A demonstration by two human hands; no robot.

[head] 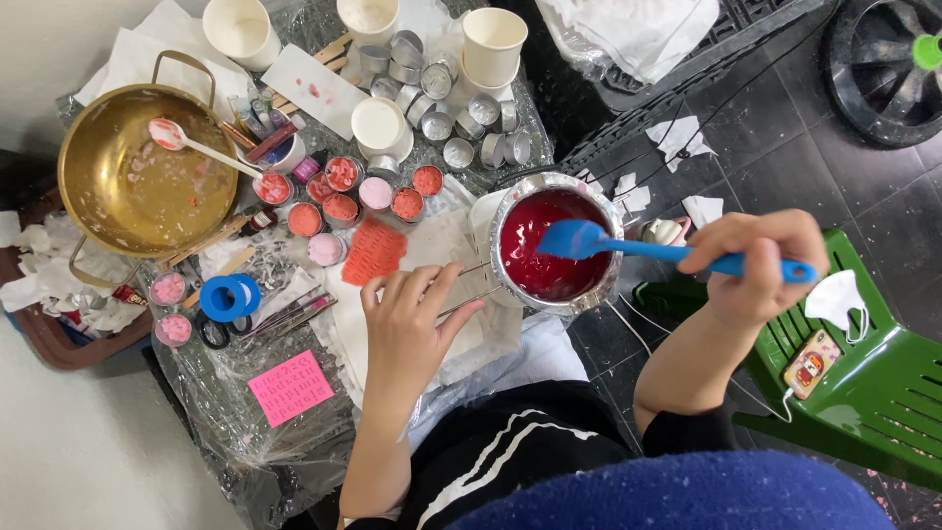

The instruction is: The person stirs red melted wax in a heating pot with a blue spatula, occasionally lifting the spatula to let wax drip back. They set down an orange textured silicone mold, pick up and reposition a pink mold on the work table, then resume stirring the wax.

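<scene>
My right hand grips the handle of a blue spatula, whose blade rests over the red liquid in a small metal pot. With my left hand I hold the pot's thin wire handle, fingers pinched around it. The pot stands on white paper at the right end of a plastic-covered low table. Left of the pot lie several small round tins filled with red and pink wax and an orange ridged mat.
A brass pan with a spoon sits at the left. Paper cups and empty metal tins fill the table's back. Blue tape roll and pink sheet lie in front. A green plastic chair with a phone stands right.
</scene>
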